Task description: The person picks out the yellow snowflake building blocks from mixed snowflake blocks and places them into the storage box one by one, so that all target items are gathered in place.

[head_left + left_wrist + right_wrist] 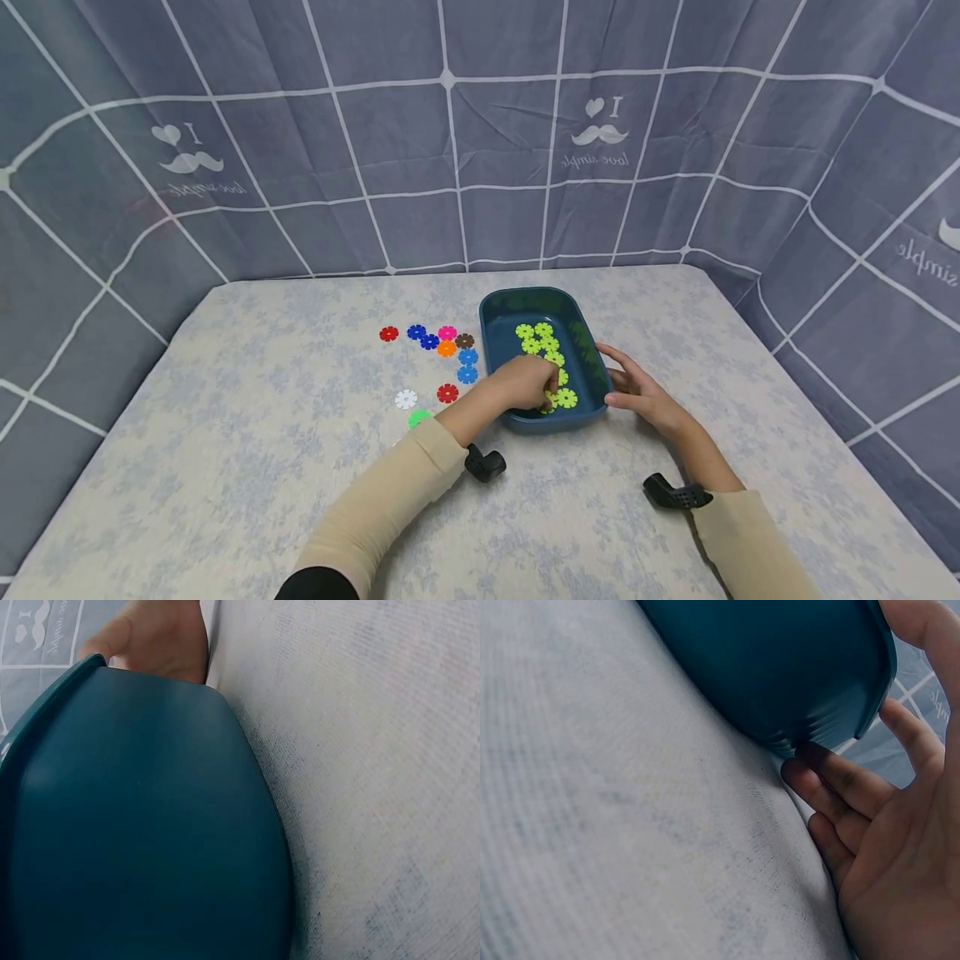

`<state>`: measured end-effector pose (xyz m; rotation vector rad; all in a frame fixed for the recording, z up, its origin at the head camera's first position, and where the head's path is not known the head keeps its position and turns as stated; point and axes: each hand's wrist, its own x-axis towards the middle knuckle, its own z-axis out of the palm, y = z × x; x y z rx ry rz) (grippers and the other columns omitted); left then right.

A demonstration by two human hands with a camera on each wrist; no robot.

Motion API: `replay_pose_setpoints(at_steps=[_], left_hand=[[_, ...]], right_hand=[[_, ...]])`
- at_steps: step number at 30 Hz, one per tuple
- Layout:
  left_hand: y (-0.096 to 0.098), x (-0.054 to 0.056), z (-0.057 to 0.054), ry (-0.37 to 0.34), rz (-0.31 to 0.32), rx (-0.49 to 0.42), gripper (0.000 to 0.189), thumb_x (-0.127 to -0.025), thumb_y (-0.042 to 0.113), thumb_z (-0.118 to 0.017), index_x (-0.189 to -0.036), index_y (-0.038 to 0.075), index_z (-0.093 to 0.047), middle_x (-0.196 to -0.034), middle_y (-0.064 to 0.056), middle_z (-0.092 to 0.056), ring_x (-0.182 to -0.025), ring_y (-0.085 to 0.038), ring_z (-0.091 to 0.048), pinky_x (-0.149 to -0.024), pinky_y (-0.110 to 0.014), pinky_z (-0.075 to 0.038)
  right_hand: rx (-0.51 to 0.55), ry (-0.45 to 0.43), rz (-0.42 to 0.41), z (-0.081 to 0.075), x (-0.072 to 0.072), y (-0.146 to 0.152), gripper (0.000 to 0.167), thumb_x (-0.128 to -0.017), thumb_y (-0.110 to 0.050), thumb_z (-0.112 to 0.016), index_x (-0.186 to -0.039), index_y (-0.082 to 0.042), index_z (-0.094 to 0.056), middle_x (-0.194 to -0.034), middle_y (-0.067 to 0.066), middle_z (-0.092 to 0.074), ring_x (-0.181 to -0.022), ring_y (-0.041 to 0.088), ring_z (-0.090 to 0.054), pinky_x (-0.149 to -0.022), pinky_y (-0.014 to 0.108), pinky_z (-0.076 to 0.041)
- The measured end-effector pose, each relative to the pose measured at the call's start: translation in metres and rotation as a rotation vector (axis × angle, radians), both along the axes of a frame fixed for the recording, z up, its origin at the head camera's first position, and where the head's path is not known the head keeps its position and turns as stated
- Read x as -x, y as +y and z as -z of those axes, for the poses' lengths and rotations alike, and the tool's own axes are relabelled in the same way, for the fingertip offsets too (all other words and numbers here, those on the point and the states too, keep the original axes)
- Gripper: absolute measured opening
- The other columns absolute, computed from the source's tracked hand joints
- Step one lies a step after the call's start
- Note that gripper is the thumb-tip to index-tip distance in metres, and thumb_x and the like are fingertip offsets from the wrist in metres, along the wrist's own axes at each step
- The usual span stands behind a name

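Left hand [525, 382] down inside the teal tray [502, 312], fingers curled on a lime snowflake disc [564, 398], right hand [636, 390] open, fingers [832, 774] straight, bracing the tray's outer wall.

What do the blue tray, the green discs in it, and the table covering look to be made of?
Tray: probably moulded plastic, smooth with a soft sheen, rounded rim and corners. Green discs: likely hard plastic, bright uniform colour, notched edges. Table covering: woven fabric, matte, its weave visible up close, with a faint floral print.
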<state>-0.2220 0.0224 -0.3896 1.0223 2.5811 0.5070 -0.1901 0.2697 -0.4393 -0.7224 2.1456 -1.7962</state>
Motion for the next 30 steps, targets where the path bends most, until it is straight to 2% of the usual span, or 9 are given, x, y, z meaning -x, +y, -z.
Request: replay_pose_setpoints(at_steps=[5,7,10,13,15,17,20,25,30], left_hand=[[0.001,-0.001,0.001,-0.003,-0.014,-0.002,0.014,-0.085,0.016,-0.078,-0.091,0.011,-0.065,-0.087,0.005,-0.060,-0.076,-0.009,-0.055,-0.070,-0.022,-0.045],[0.000,-0.001,0.001,-0.004,-0.015,-0.008,0.014,-0.085,0.014,-0.077,-0.085,0.012,-0.063,-0.082,0.005,-0.057,-0.072,-0.008,-0.050,-0.068,-0.021,-0.042],[-0.001,0.000,0.003,0.002,-0.011,-0.014,0.029,-0.086,0.013,-0.077,-0.072,0.014,-0.051,-0.068,0.006,-0.042,-0.063,-0.009,-0.037,-0.062,-0.022,-0.033],[-0.001,-0.001,0.004,0.012,-0.012,-0.011,0.037,-0.086,0.013,-0.076,-0.068,0.015,-0.044,-0.065,0.006,-0.032,-0.061,-0.009,-0.030,-0.061,-0.023,-0.029],[-0.001,-0.001,0.005,0.012,-0.011,-0.012,0.033,-0.087,0.012,-0.075,-0.069,0.014,-0.048,-0.066,0.005,-0.036,-0.061,-0.009,-0.033,-0.061,-0.023,-0.031],[-0.002,-0.002,0.004,0.017,-0.011,-0.016,0.020,-0.087,0.010,-0.074,-0.076,0.012,-0.057,-0.072,0.005,-0.047,-0.065,-0.009,-0.042,-0.064,-0.022,-0.036],[-0.002,-0.001,0.003,0.034,0.004,-0.039,0.007,-0.089,0.007,-0.070,-0.085,0.009,-0.064,-0.078,0.003,-0.057,-0.070,-0.011,-0.051,-0.067,-0.023,-0.042],[-0.004,0.000,0.001,0.087,0.035,-0.142,0.009,-0.093,0.010,-0.065,-0.084,0.011,-0.064,-0.074,0.004,-0.058,-0.068,-0.009,-0.054,-0.066,-0.022,-0.045],[-0.019,0.002,-0.009,0.139,-0.014,-0.266,0.010,-0.095,0.018,-0.064,-0.087,0.013,-0.064,-0.077,0.004,-0.061,-0.067,-0.009,-0.055,-0.064,-0.022,-0.046]], right_hand=[[-0.009,-0.002,0.010,-0.001,-0.002,0.000,0.075,-0.096,-0.002,-0.055,-0.156,-0.009,-0.011,-0.145,0.038,-0.032,-0.123,0.008,-0.050,-0.094,0.026,-0.044],[-0.012,0.001,0.011,-0.002,-0.003,-0.001,0.075,-0.096,-0.001,-0.054,-0.156,-0.009,-0.011,-0.144,0.038,-0.033,-0.123,0.009,-0.050,-0.093,0.026,-0.044],[-0.009,0.004,0.006,-0.002,-0.003,-0.002,0.074,-0.095,0.000,-0.054,-0.156,-0.008,-0.011,-0.144,0.038,-0.033,-0.123,0.009,-0.050,-0.093,0.027,-0.044],[0.001,0.009,-0.006,-0.002,-0.002,-0.003,0.074,-0.096,0.000,-0.053,-0.156,-0.008,-0.011,-0.144,0.038,-0.032,-0.124,0.009,-0.051,-0.093,0.027,-0.045],[0.002,0.015,-0.012,-0.002,-0.002,-0.003,0.074,-0.096,-0.001,-0.054,-0.156,-0.008,-0.011,-0.145,0.038,-0.031,-0.124,0.008,-0.050,-0.093,0.027,-0.045],[0.001,0.022,-0.019,-0.002,-0.002,-0.002,0.074,-0.096,-0.001,-0.053,-0.156,-0.007,-0.011,-0.144,0.039,-0.030,-0.124,0.008,-0.050,-0.093,0.027,-0.045],[0.003,0.019,-0.024,-0.002,-0.001,-0.001,0.074,-0.096,-0.001,-0.054,-0.156,-0.007,-0.011,-0.144,0.040,-0.030,-0.123,0.007,-0.050,-0.093,0.026,-0.045],[-0.023,0.013,-0.028,-0.007,-0.002,0.006,0.069,-0.097,-0.002,-0.052,-0.155,-0.004,-0.014,-0.146,0.040,-0.026,-0.124,0.004,-0.048,-0.094,0.024,-0.043],[-0.041,0.069,0.029,-0.022,-0.009,0.022,0.055,-0.100,0.002,-0.045,-0.152,-0.004,-0.027,-0.147,0.033,-0.033,-0.122,0.008,-0.052,-0.094,0.021,-0.043]])
